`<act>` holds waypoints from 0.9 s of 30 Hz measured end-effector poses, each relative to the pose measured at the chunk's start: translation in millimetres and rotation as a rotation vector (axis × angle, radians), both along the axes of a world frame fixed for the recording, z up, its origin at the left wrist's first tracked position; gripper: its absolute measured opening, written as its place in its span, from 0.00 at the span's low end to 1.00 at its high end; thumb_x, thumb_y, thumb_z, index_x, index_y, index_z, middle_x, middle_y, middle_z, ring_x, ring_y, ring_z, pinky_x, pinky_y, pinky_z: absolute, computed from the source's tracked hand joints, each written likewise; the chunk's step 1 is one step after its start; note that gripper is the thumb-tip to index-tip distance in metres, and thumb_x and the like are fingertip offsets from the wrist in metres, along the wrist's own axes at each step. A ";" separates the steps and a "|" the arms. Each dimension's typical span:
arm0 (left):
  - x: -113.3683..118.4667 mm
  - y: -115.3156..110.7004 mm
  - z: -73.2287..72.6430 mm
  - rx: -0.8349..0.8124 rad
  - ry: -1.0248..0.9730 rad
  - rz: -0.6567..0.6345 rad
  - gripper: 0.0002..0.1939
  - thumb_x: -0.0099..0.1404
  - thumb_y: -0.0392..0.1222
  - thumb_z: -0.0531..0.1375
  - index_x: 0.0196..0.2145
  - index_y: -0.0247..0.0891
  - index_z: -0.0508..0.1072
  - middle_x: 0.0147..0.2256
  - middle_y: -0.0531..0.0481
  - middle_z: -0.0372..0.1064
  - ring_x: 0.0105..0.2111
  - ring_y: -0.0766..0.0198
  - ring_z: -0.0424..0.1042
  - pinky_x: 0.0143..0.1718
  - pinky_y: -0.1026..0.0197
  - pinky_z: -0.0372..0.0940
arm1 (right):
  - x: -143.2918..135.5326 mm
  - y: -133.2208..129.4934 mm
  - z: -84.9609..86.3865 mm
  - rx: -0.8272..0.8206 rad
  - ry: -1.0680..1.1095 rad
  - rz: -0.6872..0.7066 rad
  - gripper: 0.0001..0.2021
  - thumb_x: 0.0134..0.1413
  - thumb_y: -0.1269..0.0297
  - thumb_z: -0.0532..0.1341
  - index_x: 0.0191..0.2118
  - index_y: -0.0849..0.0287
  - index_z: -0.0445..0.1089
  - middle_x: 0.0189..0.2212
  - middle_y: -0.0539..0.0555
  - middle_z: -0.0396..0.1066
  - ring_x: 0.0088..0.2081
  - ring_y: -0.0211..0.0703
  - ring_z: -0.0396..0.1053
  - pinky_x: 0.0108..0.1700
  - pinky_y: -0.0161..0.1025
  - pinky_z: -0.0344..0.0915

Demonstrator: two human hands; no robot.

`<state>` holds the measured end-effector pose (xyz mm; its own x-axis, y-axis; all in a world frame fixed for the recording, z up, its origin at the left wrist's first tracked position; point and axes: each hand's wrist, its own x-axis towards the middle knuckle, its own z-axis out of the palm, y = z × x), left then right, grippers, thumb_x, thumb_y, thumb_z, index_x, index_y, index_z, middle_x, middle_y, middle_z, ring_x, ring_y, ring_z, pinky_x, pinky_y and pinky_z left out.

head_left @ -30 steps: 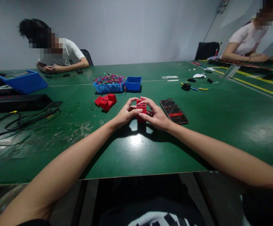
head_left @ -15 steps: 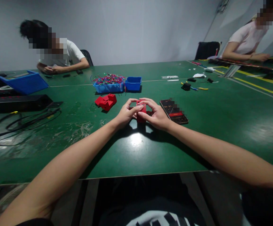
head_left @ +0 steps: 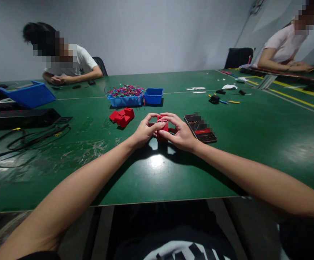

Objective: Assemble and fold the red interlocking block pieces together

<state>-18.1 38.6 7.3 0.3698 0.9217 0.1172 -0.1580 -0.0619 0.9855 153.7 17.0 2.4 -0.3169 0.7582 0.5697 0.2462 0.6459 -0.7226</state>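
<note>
Between both hands stands a small red block [head_left: 162,137] with a slot-like opening near its top; fingers cover much of it. My left hand [head_left: 145,130] is closed on its left side, the thumb lying across the front. From the right, my right hand [head_left: 181,134] grips the same block, thumb low on the front and fingers over the top. To the left of my hands lie several red blocks [head_left: 123,117] in a small heap. A phone [head_left: 200,128] with a timer on its screen lies just right of my right hand.
Behind the red heap, a blue bin [head_left: 126,101] full of coloured wires adjoins a smaller blue bin [head_left: 154,96]. Black cables [head_left: 37,139] and a tilted blue tray [head_left: 29,95] are at left. Two people sit across the green table [head_left: 157,184]. Pliers and black parts [head_left: 214,99] lie back right.
My hands and the red block stay almost in place. The left thumb has shifted slightly on the block's front. At far right, the other person's hand has moved a little.
</note>
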 end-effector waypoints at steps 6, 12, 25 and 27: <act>-0.6 -1.2 -0.4 0.032 0.007 -0.006 0.27 0.52 0.48 0.68 0.45 0.40 0.63 0.27 0.58 0.70 0.22 0.71 0.68 0.25 0.69 0.63 | -0.2 -1.4 0.9 -0.004 0.021 0.017 0.17 0.53 0.59 0.66 0.48 0.55 0.70 0.56 0.63 0.62 0.60 0.55 0.63 0.44 0.47 0.76; 0.0 -0.8 -4.5 0.027 -0.055 -0.014 0.29 0.51 0.47 0.69 0.46 0.41 0.62 0.33 0.56 0.72 0.29 0.69 0.71 0.31 0.67 0.65 | -1.4 -3.1 1.8 -0.002 0.027 0.054 0.17 0.53 0.58 0.66 0.48 0.53 0.69 0.58 0.61 0.60 0.61 0.55 0.62 0.46 0.50 0.75; -0.1 -4.6 -0.3 0.044 0.018 0.007 0.33 0.48 0.49 0.72 0.47 0.39 0.62 0.32 0.54 0.73 0.29 0.65 0.74 0.31 0.66 0.66 | 4.6 8.1 -7.1 0.096 -0.070 0.056 0.24 0.48 0.65 0.68 0.51 0.53 0.64 0.58 0.63 0.60 0.61 0.55 0.61 0.50 0.52 0.73; -0.2 -4.6 1.2 0.042 0.025 -0.012 0.34 0.47 0.49 0.72 0.47 0.40 0.61 0.32 0.54 0.73 0.29 0.65 0.74 0.31 0.66 0.66 | 4.5 7.3 -6.9 0.096 -0.067 0.059 0.24 0.48 0.64 0.68 0.51 0.53 0.64 0.58 0.63 0.59 0.61 0.56 0.61 0.50 0.52 0.73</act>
